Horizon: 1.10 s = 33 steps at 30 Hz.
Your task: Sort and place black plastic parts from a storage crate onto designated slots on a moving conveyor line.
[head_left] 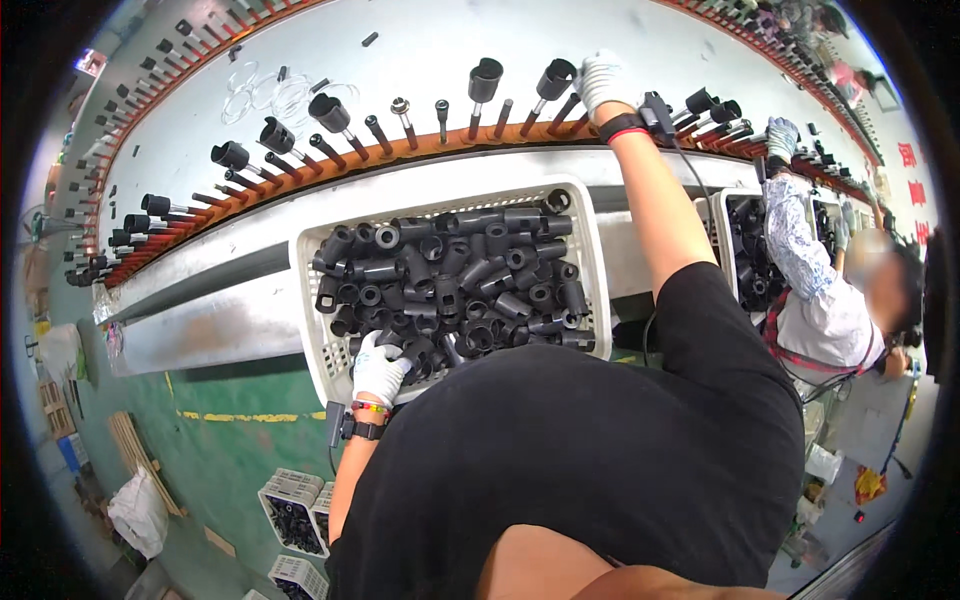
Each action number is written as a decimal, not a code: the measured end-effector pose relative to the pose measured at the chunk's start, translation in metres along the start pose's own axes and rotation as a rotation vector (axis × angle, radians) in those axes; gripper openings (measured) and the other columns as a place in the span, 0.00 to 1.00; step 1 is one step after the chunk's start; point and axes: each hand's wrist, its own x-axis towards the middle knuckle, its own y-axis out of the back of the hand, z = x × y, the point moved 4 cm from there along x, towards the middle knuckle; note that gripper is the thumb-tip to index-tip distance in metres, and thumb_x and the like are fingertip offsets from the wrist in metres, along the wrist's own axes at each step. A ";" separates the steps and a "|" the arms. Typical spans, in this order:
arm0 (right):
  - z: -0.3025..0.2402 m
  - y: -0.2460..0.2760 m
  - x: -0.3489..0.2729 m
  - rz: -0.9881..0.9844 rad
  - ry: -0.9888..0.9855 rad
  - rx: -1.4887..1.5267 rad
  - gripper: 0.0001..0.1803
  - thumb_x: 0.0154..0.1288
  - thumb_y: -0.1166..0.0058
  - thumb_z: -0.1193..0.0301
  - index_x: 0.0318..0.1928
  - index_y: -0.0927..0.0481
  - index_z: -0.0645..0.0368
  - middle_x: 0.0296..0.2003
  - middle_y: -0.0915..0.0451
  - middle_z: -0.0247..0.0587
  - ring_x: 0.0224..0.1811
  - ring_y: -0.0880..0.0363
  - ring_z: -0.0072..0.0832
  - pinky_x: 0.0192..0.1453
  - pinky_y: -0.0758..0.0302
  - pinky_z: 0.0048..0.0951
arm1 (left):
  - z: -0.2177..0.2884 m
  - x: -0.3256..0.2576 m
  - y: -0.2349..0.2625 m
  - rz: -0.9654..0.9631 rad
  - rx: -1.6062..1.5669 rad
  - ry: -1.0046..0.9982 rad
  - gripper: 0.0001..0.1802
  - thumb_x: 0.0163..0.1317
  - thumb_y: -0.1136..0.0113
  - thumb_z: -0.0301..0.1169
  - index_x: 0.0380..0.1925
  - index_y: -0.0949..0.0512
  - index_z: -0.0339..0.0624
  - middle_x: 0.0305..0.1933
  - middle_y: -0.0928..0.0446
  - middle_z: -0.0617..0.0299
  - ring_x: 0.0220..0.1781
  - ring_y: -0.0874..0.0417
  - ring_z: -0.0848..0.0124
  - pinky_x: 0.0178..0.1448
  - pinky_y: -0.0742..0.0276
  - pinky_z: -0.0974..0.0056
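My left hand (380,372), in a white knit glove, reaches into the near left corner of a white plastic crate (600,300). Its fingers and thumb close around a short black tube (388,341) lying among many similar black tubes (455,265), some with side cut-outs. My right arm stretches far forward over the conveyor-like line. There my gloved right hand (606,84) is at the row of upright posts, its fingers curled in just right of a black slotted cup (557,78) on a post. Whatever those fingers grip is hidden behind the glove.
Posts with black cups and slim pins line the orange-brown rail (400,152). Clear thin loops (270,95) lie on the pale table behind. To the right a co-worker (815,270) reaches to the same rail beside another crate (728,250). Filled crates (293,510) stand on the green floor.
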 end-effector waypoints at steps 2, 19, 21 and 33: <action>0.021 0.005 0.009 0.141 -0.086 0.311 0.18 0.63 0.45 0.55 0.42 0.13 0.52 0.46 0.17 0.47 0.50 0.19 0.45 0.53 0.22 0.43 | -0.004 0.003 -0.003 0.005 -0.090 0.003 0.16 0.42 0.30 0.33 0.33 0.13 0.38 0.64 0.27 0.43 0.62 0.24 0.49 0.68 0.30 0.57; -0.076 0.053 -0.036 0.435 0.279 0.417 0.23 0.62 0.40 0.54 0.51 0.19 0.55 0.46 0.20 0.52 0.50 0.21 0.49 0.57 0.25 0.45 | 0.063 0.035 0.071 0.192 -0.422 -0.072 0.21 0.54 0.29 0.38 0.43 0.18 0.33 0.56 0.20 0.48 0.50 0.15 0.60 0.54 0.21 0.60; -0.110 0.097 -0.102 0.464 0.443 0.689 0.23 0.61 0.40 0.55 0.51 0.19 0.57 0.44 0.19 0.52 0.50 0.21 0.46 0.57 0.25 0.45 | 0.047 0.050 0.057 0.196 -0.284 -0.214 0.30 0.56 0.30 0.39 0.54 0.24 0.30 0.48 0.16 0.48 0.48 0.15 0.63 0.53 0.21 0.61; -0.108 0.075 -0.224 -0.174 0.793 1.303 0.18 0.57 0.39 0.70 0.49 0.22 0.60 0.37 0.23 0.48 0.40 0.23 0.44 0.47 0.24 0.42 | 0.113 0.008 0.039 -0.207 -0.760 -0.046 0.19 0.66 0.40 0.41 0.30 0.17 0.33 0.34 0.18 0.62 0.36 0.20 0.76 0.43 0.26 0.69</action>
